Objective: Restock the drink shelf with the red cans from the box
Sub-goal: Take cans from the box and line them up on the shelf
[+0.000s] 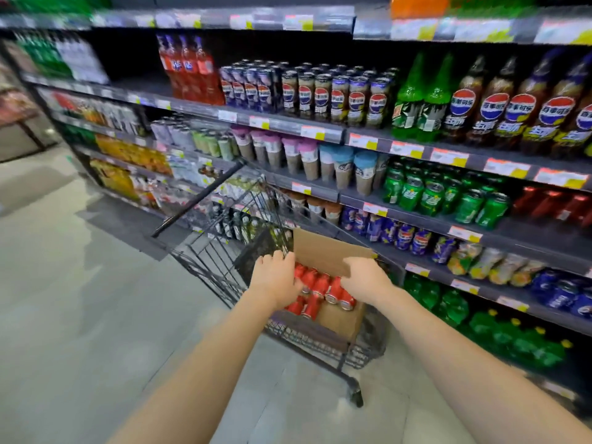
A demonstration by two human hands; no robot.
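Both hands reach into the one cardboard box (333, 254) in the one cart (208, 251): the left hand (277, 280) bends over the red cans (320, 290), the right hand (365, 280) curls by the flap, but whether either grips a can cannot be told. At least seven cans show between them, packed close. Lifting one carelessly could drag a neighbour out, denting it on the floor before it reaches the shelf (528, 232).
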